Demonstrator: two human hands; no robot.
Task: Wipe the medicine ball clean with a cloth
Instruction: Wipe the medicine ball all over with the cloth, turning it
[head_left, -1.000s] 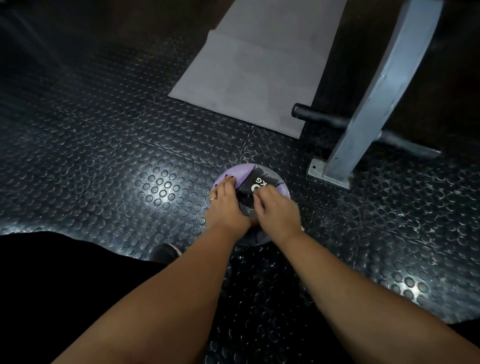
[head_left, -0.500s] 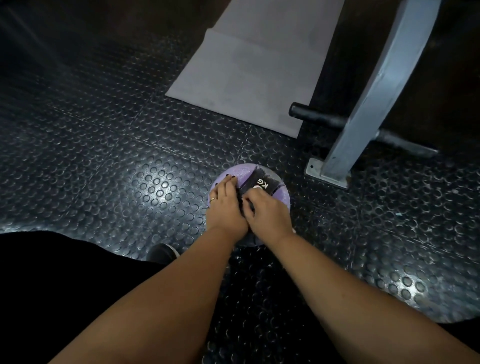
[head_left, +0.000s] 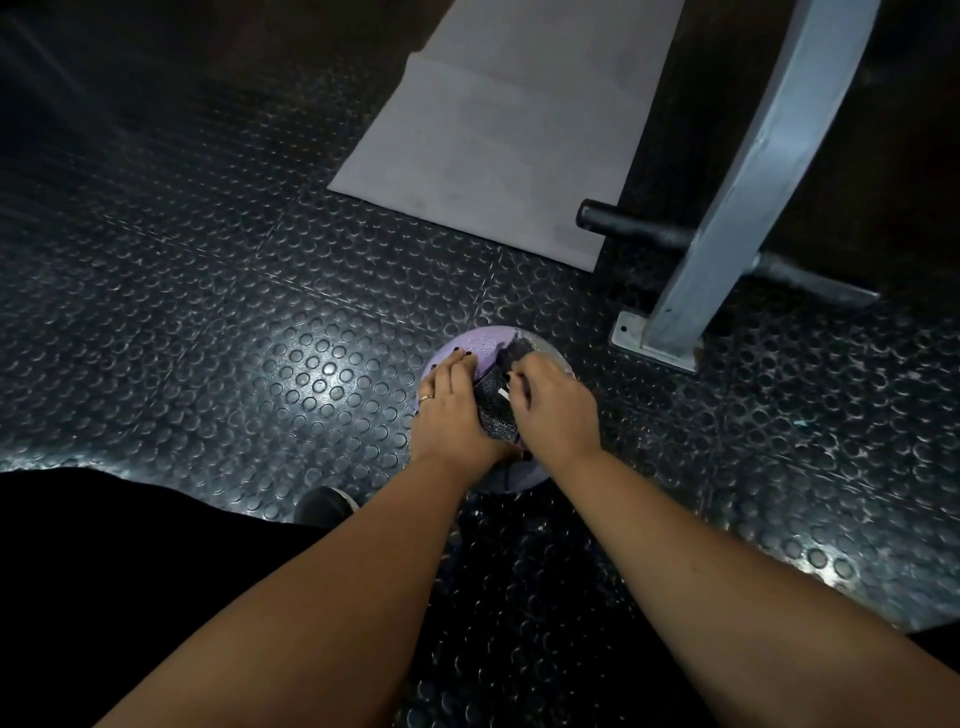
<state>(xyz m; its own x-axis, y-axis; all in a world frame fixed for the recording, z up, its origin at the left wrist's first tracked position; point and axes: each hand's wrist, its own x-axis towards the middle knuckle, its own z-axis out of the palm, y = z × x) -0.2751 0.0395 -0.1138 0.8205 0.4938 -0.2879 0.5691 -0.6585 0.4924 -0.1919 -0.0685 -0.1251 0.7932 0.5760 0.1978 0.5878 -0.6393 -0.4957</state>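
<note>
On the studded floor (head_left: 311, 364), the left hand (head_left: 449, 410) lies flat on the purple medicine ball (head_left: 483, 343), fingers straight and together. The right hand (head_left: 558, 410) has its fingers curled on a dark cloth (head_left: 511, 356).

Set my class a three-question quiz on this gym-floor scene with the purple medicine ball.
1. True or false: the medicine ball sits on a wooden bench.
2. What does the left hand wear? A) ring B) glove C) bandage
3. Fill in: the grey metal post stands to the ball's ____.
Key: 1 false, it sits on the studded floor; 2 A; 3 right.
</note>
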